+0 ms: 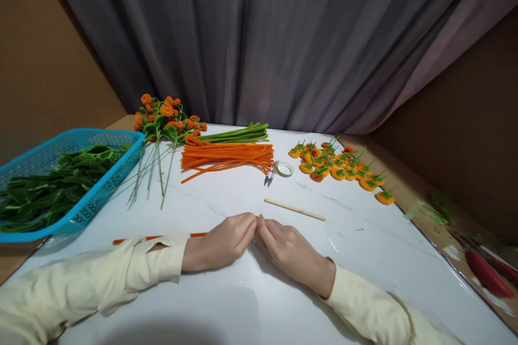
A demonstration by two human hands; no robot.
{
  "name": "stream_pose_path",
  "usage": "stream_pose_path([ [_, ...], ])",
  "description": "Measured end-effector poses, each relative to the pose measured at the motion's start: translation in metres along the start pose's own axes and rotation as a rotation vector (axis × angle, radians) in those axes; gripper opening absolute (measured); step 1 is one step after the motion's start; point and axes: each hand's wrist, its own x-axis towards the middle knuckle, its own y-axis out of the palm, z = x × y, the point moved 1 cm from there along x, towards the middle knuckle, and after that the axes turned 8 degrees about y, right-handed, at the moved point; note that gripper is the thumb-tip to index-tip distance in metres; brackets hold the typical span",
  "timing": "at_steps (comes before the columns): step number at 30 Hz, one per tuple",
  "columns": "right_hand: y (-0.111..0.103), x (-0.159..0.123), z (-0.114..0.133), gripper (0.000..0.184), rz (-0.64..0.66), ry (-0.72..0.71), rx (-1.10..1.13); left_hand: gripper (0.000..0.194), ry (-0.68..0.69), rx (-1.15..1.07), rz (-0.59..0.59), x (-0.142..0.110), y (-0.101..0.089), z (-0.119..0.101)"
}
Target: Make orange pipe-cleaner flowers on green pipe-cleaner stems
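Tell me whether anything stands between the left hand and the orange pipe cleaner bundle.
Nothing visible stands between the left hand and the orange pipe cleaner bundle; the wooden stick lies to the right of that path.

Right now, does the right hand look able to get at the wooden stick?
Probably yes: the wooden stick lies just beyond the right hand, with nothing seen between them. However, its fingertips are busy at a small orange piece.

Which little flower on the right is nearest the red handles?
The yellow flower at the near end, by the table's edge, a bit apart from the others.
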Motion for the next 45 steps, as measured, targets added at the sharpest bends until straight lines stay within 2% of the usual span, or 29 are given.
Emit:
stream_pose_path([
  [5,-0.004,0.001,0.002,0.032,0.011,-0.034,-0.149,0.024,-0.026,-0.049,0.034,-0.001,-0.002,0.001],
  [19,-0.004,0.003,0.014,0.036,0.068,-0.035,-0.365,0.02,-0.035,-0.112,0.008,-0.002,-0.002,0.0],
  [21,-0.003,0.002,0.013,0.035,0.043,-0.019,-0.287,0.02,-0.04,-0.136,-0.002,-0.001,-0.003,-0.002],
  [23,-0.002,0.002,0.01,0.029,0.018,0.046,-0.106,0.023,-0.08,-0.189,-0.027,0.0,-0.005,-0.003],
  [27,-0.004,0.004,0.002,0.017,0.068,0.347,0.393,0.027,-0.188,-0.342,-0.077,0.004,-0.01,-0.003],
  [30,-0.007,0.007,-0.001,0.019,0.109,0.488,0.631,0.025,-0.217,-0.408,-0.084,0.005,-0.011,-0.002],
  [37,-0.005,0.009,-0.002,0.027,0.191,0.641,0.844,0.025,-0.224,-0.443,-0.095,0.005,-0.009,0.0],
  [45,-0.005,0.008,-0.004,0.028,0.237,0.687,0.954,0.029,-0.237,-0.391,-0.078,0.006,-0.009,0.0],
])
